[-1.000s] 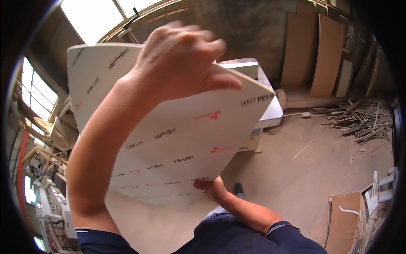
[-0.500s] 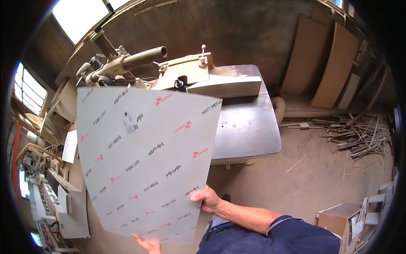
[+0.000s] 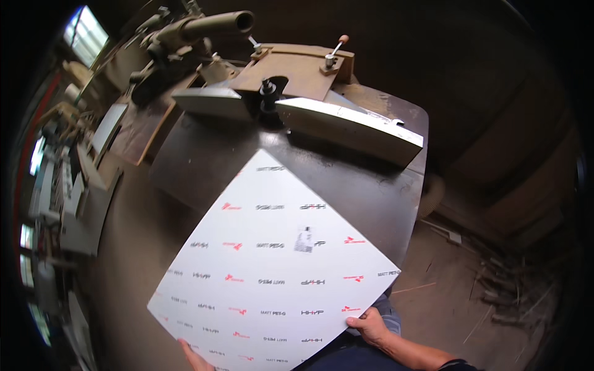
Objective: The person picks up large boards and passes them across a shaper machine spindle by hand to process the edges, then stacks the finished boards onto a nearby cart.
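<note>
A white flat panel [image 3: 247, 266], covered with rows of red and black print and bearing a small label [image 3: 304, 240], is held out in front of me. One corner points away, over the dark metal machine table [image 3: 204, 154]. My right hand [image 3: 373, 328] grips the right edge, thumb on top and fingers hidden beneath. At the lower left edge my left hand [image 3: 195, 357] holds the panel, with its fingertips showing on the rim and the rest partly cut off. Beyond the far corner stands a black spindle [image 3: 268, 99] between two fence boards [image 3: 349, 127].
Behind the spindle is a wooden guard box [image 3: 284, 71] with clamp handles. A thick tubular arm [image 3: 213, 26] reaches over at the back left. Scrap strips [image 3: 516, 309] lie on the floor at right; boards and benches [image 3: 93, 210] stand along the left.
The panel has come down from a raised, upright hold to a flatter one and turned so a corner points at the spindle. Both hands still hold it; my view has moved closer to the machine.
</note>
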A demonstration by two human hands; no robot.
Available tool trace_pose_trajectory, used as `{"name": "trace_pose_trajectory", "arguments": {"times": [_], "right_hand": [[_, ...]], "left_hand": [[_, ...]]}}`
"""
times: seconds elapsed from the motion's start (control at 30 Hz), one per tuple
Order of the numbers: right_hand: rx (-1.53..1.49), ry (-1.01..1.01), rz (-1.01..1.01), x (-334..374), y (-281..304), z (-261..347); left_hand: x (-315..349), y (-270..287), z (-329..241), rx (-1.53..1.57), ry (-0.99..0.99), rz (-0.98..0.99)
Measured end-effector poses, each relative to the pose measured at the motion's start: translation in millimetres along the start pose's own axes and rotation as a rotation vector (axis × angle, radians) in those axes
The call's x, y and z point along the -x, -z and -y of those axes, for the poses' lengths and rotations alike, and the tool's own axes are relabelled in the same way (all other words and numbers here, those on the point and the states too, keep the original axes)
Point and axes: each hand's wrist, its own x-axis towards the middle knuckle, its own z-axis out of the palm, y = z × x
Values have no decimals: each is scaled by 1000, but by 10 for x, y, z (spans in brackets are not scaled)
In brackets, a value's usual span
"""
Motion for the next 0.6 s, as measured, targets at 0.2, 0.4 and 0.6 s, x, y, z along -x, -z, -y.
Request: {"name": "trace_pose_trajectory", "arguments": {"times": [0.2, 0.4, 0.6], "right_hand": [[525, -240, 59, 72, 1137, 1044], [681, -229, 53, -189, 1242, 1796], [1558, 465, -228, -311, 1075, 2369]], "left_hand": [[490, -586, 1038, -152, 24, -494], [719, -1112, 1287, -77, 63, -551], [644, -1106, 1561, -1, 64, -465]]}}
